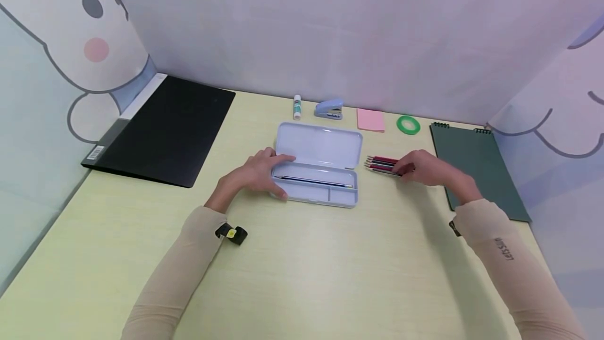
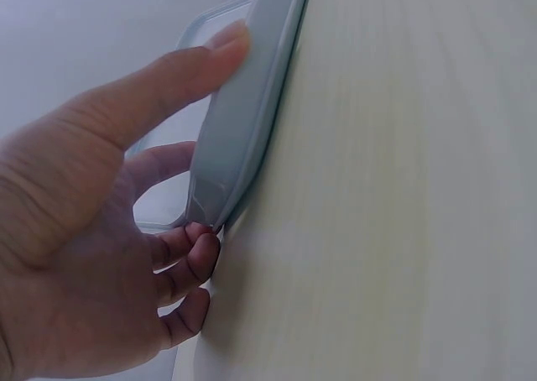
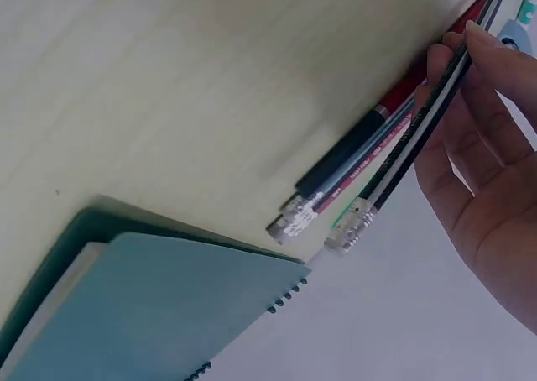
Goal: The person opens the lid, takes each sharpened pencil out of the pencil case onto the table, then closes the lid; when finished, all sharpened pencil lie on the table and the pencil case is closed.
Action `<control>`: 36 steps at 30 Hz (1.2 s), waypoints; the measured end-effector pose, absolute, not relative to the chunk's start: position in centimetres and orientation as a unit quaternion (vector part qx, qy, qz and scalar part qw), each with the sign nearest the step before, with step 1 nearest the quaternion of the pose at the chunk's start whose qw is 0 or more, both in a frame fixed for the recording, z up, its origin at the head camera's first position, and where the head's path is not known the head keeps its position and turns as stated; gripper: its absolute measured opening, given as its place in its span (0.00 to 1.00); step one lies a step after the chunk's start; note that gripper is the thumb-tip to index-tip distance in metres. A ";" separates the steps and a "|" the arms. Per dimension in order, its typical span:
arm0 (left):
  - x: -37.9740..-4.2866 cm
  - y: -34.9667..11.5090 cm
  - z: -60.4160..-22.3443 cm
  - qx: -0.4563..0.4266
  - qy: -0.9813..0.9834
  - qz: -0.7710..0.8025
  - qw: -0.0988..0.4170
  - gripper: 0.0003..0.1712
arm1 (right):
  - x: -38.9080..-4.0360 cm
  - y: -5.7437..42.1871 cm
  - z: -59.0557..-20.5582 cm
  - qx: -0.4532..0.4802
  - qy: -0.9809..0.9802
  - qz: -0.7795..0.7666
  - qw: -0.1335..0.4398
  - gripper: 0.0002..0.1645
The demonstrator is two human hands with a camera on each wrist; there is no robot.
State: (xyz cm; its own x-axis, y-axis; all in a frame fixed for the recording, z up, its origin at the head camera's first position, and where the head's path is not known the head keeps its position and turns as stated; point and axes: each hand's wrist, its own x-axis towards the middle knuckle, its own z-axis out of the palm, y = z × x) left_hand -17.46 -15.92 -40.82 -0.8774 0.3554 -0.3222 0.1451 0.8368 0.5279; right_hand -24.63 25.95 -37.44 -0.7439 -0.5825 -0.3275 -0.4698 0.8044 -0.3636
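An open pale blue pencil case point(image 1: 302, 191) lies mid-table, its lid point(image 1: 318, 146) folded back. One striped pencil point(image 1: 311, 181) with an eraser end rests in its long compartment. At the left end my left hand point(image 1: 259, 170) grips the case; in the left wrist view the thumb presses its front side wall point(image 2: 243, 104), the other fingers around its end. To the right of the case, my right hand point(image 1: 420, 167) pinches a black-and-silver striped pencil point(image 3: 428, 117) between thumb and fingers. Beside and beneath it lie several pencils point(image 1: 375, 161) and a red-and-black pen point(image 3: 348, 146).
A glue stick point(image 1: 297, 107), a blue stapler point(image 1: 329, 109), pink sticky notes point(image 1: 370, 120) and a green tape roll point(image 1: 400, 126) line the back. A black folder point(image 1: 174, 130) lies at the left, a dark green spiral notebook point(image 1: 476, 167) at the right, close to my right forearm.
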 end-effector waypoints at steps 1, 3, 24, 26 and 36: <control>-17.5 -15.9 -40.8 0.134 0.936 0.252 0.208 0.57 | -24.6 26.0 -37.6 -0.285 0.926 -0.128 0.211 0.13; -17.4 -15.9 -40.8 0.136 0.936 0.251 0.207 0.57 | -24.5 26.0 -37.9 -0.288 0.929 -0.123 0.197 0.13; -17.6 -15.9 -40.7 0.140 0.936 0.251 0.204 0.57 | -23.4 26.4 -38.7 -0.268 0.955 -0.072 0.107 0.18; -17.6 -15.9 -40.8 0.140 0.936 0.250 0.204 0.57 | -23.6 26.6 -38.7 -0.264 0.956 -0.067 0.109 0.20; -17.5 -16.0 -40.8 0.142 0.935 0.253 0.205 0.57 | -24.0 27.3 -38.8 -0.261 0.958 -0.059 0.099 0.21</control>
